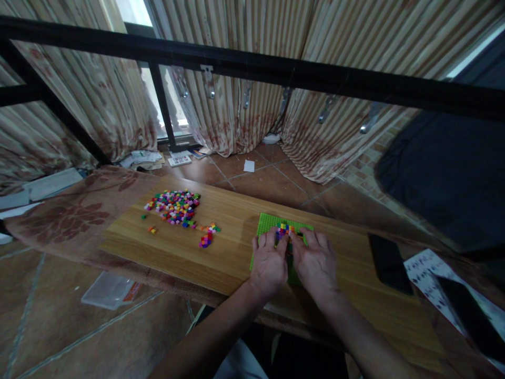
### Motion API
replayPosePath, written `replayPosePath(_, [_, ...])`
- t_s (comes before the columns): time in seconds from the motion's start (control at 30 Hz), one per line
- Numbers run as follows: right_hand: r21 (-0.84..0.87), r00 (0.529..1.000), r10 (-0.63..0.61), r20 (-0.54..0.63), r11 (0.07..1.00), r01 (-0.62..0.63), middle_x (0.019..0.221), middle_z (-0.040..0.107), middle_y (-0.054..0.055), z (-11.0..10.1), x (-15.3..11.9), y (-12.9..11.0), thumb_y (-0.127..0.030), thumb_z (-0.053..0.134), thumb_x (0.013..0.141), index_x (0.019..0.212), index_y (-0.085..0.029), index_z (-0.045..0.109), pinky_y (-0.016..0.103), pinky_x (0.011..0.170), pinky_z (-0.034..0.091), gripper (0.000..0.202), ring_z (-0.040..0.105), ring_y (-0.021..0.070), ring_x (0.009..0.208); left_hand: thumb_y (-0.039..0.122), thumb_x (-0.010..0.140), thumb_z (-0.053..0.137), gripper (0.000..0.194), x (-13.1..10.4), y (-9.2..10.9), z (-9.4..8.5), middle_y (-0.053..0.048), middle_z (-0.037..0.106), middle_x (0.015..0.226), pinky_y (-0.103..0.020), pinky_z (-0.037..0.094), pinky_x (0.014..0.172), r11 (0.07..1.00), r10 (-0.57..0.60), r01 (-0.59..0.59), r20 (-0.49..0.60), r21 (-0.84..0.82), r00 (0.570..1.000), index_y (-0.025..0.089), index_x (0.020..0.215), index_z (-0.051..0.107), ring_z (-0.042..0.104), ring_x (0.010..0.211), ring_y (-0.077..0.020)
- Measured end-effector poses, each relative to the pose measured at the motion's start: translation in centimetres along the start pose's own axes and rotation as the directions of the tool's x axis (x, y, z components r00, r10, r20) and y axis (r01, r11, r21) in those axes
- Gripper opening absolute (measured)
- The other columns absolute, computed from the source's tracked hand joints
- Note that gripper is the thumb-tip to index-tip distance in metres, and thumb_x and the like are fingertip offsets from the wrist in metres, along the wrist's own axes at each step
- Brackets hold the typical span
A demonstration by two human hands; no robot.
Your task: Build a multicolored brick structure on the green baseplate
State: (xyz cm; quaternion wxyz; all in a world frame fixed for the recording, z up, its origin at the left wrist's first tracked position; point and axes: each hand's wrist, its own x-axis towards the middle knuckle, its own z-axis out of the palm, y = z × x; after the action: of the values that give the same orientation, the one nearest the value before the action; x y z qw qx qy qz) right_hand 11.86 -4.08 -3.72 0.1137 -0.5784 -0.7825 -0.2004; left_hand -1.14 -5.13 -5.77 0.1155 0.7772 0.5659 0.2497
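Behind a black metal rail, striped curtains with reddish patterns fall to the tiled floor. In front of them, a long wooden tabletop lies over a brownish-pink cloth with a darker flower pattern.

Right of the tabletop's middle sits a green studded plate. The left hand and the right hand rest over it from either side, backs up, their fingertips gathered at the colored bricks on the plate. Whether either hand grips a brick cannot be told, as the hands cover much of the spot.

Toward the tabletop's right end lies a flat black device; beside it, a white sheet carries rows of dark marks too small to read, with a second black device on top. On the floor at the left is a clear plastic tray. Near the curtains lies a booklet with blurred dark print.

Left on the tabletop, a loose pile of small multicolored bricks spreads out, and a smaller cluster lies between it and the plate.
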Motion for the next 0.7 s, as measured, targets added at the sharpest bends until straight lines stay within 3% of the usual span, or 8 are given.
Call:
replayPosePath(0.23, [-0.012, 0.998, -0.047, 0.034, 0.999, 0.047, 0.112, 0.065, 0.012, 0.1, -0.4, 0.0, -0.014, 0.05, 0.089, 0.114, -0.015, 0.067, 0.038, 0.08, 0.038, 0.03, 0.05, 0.0259, 0.096, 0.026, 0.084, 0.047, 0.051, 0.1, 0.2, -0.2, -0.014, 0.041, 0.142, -0.051, 0.034, 0.099, 1.0, -0.01, 0.01, -0.004, -0.011, 1.0, 0.021, 0.135, 0.047, 0.043, 0.118, -0.0314])
replayPosePath(0.4, [0.105, 0.997, 0.022, -0.074, 0.994, -0.015, 0.114, 0.064, 0.013, 0.0, -1.2, 0.6, -0.018, 0.047, 0.091, 0.112, -0.018, 0.068, 0.04, 0.083, 0.041, 0.029, 0.051, 0.0258, 0.097, 0.022, 0.088, 0.044, 0.043, -0.8, -0.3, -0.9, -0.014, 0.045, 0.139, -0.051, 0.037, 0.1, 0.999, -0.016, 0.013, -0.07, -0.051, 0.997, 0.02, 0.131, 0.051, 0.045, 0.118, -0.0297])
replayPosePath(0.53, [0.261, 0.987, 0.061, -0.147, 0.965, -0.021, 0.112, 0.065, 0.011, -0.5, -2.9, -0.7, -0.019, 0.048, 0.092, 0.111, -0.019, 0.067, 0.039, 0.084, 0.044, 0.027, 0.054, 0.0236, 0.097, 0.017, 0.088, 0.046, 0.04, -2.9, -2.8, -1.9, -0.012, 0.049, 0.135, -0.043, 0.04, 0.102, 0.994, -0.027, 0.01, -0.163, -0.106, 0.986, 0.019, 0.127, 0.052, 0.047, 0.12, -0.0251])
replayPosePath(0.7, [0.412, 0.995, -0.017, -0.1, 0.909, 0.057, 0.109, 0.066, 0.008, -0.5, -5.4, -4.7, -0.016, 0.048, 0.091, 0.105, -0.021, 0.068, 0.038, 0.086, 0.045, 0.025, 0.055, 0.0222, 0.097, 0.018, 0.09, 0.045, 0.033, -5.9, -8.0, -3.9, -0.012, 0.055, 0.126, -0.042, 0.044, 0.1, 0.995, -0.097, 0.079, -0.324, -0.067, 0.941, 0.018, 0.122, 0.055, 0.051, 0.117, -0.0239])
